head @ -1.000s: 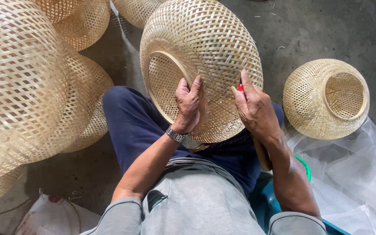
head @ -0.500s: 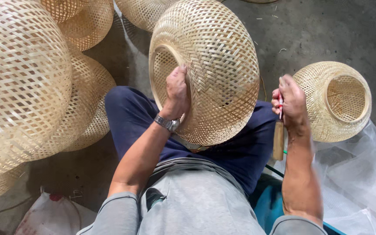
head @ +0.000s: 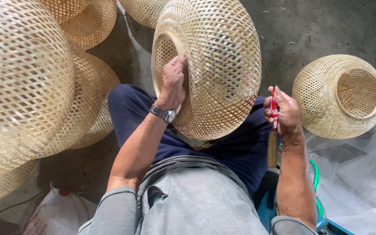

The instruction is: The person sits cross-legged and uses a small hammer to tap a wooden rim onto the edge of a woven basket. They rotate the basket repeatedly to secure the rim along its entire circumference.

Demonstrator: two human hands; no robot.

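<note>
Left hand (head: 173,80) grips the woven basket (head: 214,65) rim (opening at 9 o'clock); right hand (head: 283,111) clamps a wooden-handled tool (head: 273,146) at 3 o'clock.

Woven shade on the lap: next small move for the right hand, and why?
Probably bring the right hand with its wooden-handled tool back to the woven shade. The left hand grips the shade at the rim of its opening and holds it tilted on the lap, while the right hand is off to the side, clear of the weave, tool upright in its fist.
</note>
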